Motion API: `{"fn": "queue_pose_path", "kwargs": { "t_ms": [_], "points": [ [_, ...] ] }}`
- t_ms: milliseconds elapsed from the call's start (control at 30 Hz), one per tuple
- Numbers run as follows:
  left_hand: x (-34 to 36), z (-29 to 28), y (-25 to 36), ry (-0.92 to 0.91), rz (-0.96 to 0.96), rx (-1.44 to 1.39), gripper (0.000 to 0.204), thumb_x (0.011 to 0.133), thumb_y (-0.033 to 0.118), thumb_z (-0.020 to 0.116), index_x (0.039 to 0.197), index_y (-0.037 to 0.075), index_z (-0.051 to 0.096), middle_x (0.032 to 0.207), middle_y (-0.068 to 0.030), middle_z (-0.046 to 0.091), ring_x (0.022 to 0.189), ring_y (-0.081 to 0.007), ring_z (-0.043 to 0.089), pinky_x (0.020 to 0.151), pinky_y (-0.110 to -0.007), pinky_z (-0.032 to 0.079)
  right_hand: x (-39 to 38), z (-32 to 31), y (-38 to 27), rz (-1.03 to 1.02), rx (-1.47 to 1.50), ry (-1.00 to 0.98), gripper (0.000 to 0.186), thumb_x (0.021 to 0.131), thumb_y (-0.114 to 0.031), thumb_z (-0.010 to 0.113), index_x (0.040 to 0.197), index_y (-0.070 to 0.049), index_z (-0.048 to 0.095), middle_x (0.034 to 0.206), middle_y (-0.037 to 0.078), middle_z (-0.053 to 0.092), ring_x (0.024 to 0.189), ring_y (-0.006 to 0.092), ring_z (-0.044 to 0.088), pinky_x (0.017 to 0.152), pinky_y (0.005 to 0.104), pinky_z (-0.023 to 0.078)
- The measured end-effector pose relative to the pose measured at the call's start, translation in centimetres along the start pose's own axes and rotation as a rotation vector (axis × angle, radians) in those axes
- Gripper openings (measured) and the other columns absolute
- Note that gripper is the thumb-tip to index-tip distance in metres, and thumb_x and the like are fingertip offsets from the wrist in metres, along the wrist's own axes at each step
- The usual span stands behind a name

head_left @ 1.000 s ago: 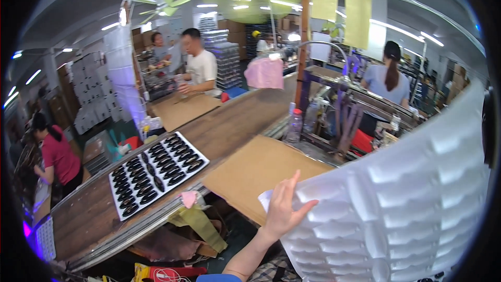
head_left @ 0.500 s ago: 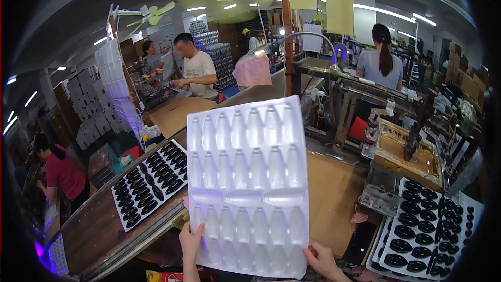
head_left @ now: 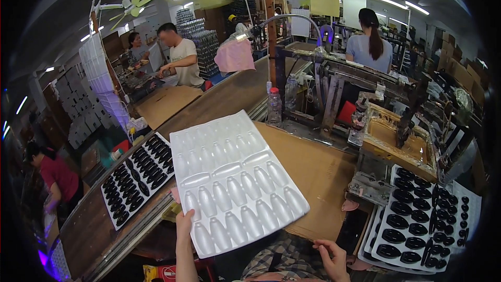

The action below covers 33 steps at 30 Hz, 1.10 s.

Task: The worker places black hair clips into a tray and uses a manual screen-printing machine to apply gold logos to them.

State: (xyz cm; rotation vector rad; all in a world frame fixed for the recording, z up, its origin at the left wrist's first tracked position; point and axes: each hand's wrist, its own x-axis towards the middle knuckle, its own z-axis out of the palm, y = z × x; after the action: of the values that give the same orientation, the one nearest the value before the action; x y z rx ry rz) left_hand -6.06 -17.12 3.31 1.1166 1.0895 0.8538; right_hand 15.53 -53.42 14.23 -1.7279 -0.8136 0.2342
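Note:
A white moulded plastic tray (head_left: 236, 178) with rows of elongated hollows is tilted in front of me over brown cardboard. Its hollows hold nothing. My left hand (head_left: 184, 225) grips the tray by its lower left edge, thumb on top. Apart from the tray, my right hand (head_left: 331, 259) hovers at the lower right with loosely bent fingers and nothing in it. To its right lies a stack of white trays (head_left: 383, 232) filled with glossy black oval pieces (head_left: 396, 222).
On the wooden bench (head_left: 88, 227) at left lies another tray of black pieces (head_left: 136, 176). The cardboard sheet (head_left: 313, 169) spans the middle. A machine with a yellowish frame (head_left: 399, 138) stands at right, near a red-capped bottle (head_left: 274, 107). Several people work farther off.
The tray has dropped from nearly upright to a flatter slant, its top edge swinging left. My right hand has let go of its right edge and stays low at the right.

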Motion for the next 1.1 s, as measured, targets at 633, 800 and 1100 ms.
{"fn": "queue_pose_path", "kwargs": {
  "t_ms": [633, 800, 1100],
  "points": [
    [-8.3, 17.8, -3.3, -0.726, -0.237, -0.104, 0.043, 0.09, 0.031, 0.044, 0.103, -0.01, 0.045, 0.083, -0.0175, 0.06, 0.07, -0.0223, 0.062, 0.058, -0.027, 0.052, -2.4, -4.0, -1.7, -0.063, -0.326, 0.026, 0.015, 0.084, -0.006, 0.051, 0.094, 0.001, 0.058, 0.091, 0.015, 0.06, 0.082, 0.0253, 0.06, 0.071, 0.0298, 0.046],
    [-8.3, 17.3, -4.4, -0.707, -0.297, -0.001, 0.043, 0.089, 0.032, 0.045, 0.095, -0.01, 0.053, 0.082, -0.0159, 0.061, 0.066, -0.0202, 0.062, 0.057, -0.024, 0.051, -3.1, -10.2, -0.6, -0.055, -0.649, 0.209, 0.014, 0.07, -0.002, 0.059, 0.083, 0.002, 0.057, 0.087, 0.015, 0.06, 0.082, 0.0297, 0.057, 0.072, 0.0345, 0.044],
    [-11.6, 16.4, -4.3, -1.052, -0.233, 0.158, 0.026, 0.084, 0.016, 0.055, 0.103, -0.002, 0.052, 0.086, -0.0115, 0.062, 0.079, -0.014, 0.059, 0.07, -0.023, 0.047, -4.2, -16.1, -0.4, 0.074, -1.03, -0.009, 0.04, 0.064, -0.015, 0.068, 0.1, -0.003, 0.053, 0.095, 0.012, 0.055, 0.091, 0.0286, 0.052, 0.079, 0.0359, 0.04]
  ]
}}
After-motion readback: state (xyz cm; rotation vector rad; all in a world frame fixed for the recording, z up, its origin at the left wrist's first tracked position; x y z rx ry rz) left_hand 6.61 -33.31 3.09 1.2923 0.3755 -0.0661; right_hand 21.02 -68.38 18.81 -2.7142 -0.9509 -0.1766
